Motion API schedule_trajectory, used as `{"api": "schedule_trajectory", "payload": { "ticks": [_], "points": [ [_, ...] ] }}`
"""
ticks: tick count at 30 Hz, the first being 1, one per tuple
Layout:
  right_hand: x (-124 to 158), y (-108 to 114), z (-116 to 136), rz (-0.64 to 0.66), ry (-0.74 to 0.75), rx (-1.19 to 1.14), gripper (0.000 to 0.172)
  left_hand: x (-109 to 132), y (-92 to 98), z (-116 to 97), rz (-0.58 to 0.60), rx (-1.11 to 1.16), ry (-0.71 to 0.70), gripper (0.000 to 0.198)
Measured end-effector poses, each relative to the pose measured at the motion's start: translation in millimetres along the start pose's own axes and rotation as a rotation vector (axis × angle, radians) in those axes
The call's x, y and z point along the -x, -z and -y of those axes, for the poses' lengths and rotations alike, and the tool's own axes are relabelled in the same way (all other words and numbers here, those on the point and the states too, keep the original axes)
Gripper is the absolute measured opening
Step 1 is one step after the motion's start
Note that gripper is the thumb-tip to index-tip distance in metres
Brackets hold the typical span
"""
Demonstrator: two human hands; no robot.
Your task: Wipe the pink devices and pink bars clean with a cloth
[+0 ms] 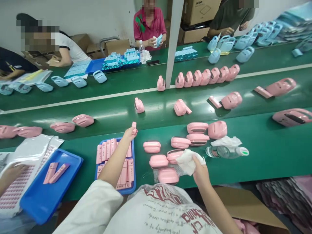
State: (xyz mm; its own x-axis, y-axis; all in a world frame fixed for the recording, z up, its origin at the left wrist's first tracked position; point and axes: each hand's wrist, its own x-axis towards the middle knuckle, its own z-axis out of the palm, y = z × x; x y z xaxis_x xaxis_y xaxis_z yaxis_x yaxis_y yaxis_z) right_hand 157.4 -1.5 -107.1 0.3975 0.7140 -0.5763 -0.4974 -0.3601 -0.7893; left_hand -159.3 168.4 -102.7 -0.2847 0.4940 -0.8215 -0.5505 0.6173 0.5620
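Note:
My left hand (130,133) is closed on a small pink block (134,126), held above the far edge of a blue tray (134,187). Several long pink blocks (123,170) with dark print lie in that tray. My right hand (200,169) is closed on a crumpled white cloth (186,161). The cloth partly covers a pink rounded casing (173,156). Around it stand several more pink casings, among them one nearest me (168,175) on a sheet of bubble wrap (156,175).
A clear bottle (223,152) lies right of the cloth beside white tissue (226,141). Pink casings (180,107) sit along the green belt (109,115). Left is a second blue tray (69,162) and a neighbour's hand (14,174). Co-workers sit opposite. An open carton (243,201) stands lower right.

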Motion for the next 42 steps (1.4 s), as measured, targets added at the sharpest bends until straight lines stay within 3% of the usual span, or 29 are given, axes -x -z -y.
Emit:
{"api": "schedule_trajectory", "payload": {
  "ticks": [5, 9, 12, 15, 19, 22, 26, 31, 35, 39, 42],
  "points": [
    [9.0, -22.3, -12.6, -0.073, -0.029, 0.019, 0.035, -66.3, -35.1, -45.4, 0.098, -0.067, -0.124, 0.037],
    [15.7, -43.6, -17.2, -0.083, 0.002, 0.081, 0.032, -91.3, -44.4, -60.3, 0.199, -0.131, -0.263, 0.036],
    [19.3, -55.2, -16.6, -0.081, -0.009, 0.101, 0.030, -86.6, -20.0, -54.8, 0.206, -0.233, -0.336, 0.029],
    [19.2, -61.8, -15.2, -0.046, -0.025, 0.104, 0.030, -58.0, 32.0, -33.3, 0.140, -0.391, -0.421, 0.026],
    [15.9, -64.2, -11.2, 0.015, -0.023, 0.130, 0.033, 3.9, 110.9, 13.1, -0.096, -0.663, -0.556, 0.032],
    [14.6, -63.4, -4.4, 0.046, -0.012, 0.132, 0.032, 36.4, 147.5, 44.0, -0.307, -0.839, -0.566, 0.040],
    [16.8, -60.6, 6.4, 0.129, -0.020, 0.120, 0.030, 39.7, 154.6, 56.7, -0.425, -0.970, -0.535, 0.042],
    [27.3, -49.7, 18.7, 0.266, -0.082, 0.099, 0.034, 32.5, 138.9, 39.7, -0.462, -0.962, -0.503, 0.039],
    [35.7, -31.1, 26.8, 0.394, -0.159, 0.116, 0.039, 57.8, 135.4, 33.0, -0.335, -0.836, -0.472, 0.039],
    [37.5, -21.8, 27.1, 0.398, -0.167, 0.055, 0.044, 110.6, 125.2, 48.8, -0.032, -0.669, -0.461, 0.036],
    [36.2, -34.0, 25.4, 0.396, -0.065, 0.050, 0.047, 154.5, 103.6, 68.5, 0.258, -0.540, -0.431, 0.042]
  ]
}}
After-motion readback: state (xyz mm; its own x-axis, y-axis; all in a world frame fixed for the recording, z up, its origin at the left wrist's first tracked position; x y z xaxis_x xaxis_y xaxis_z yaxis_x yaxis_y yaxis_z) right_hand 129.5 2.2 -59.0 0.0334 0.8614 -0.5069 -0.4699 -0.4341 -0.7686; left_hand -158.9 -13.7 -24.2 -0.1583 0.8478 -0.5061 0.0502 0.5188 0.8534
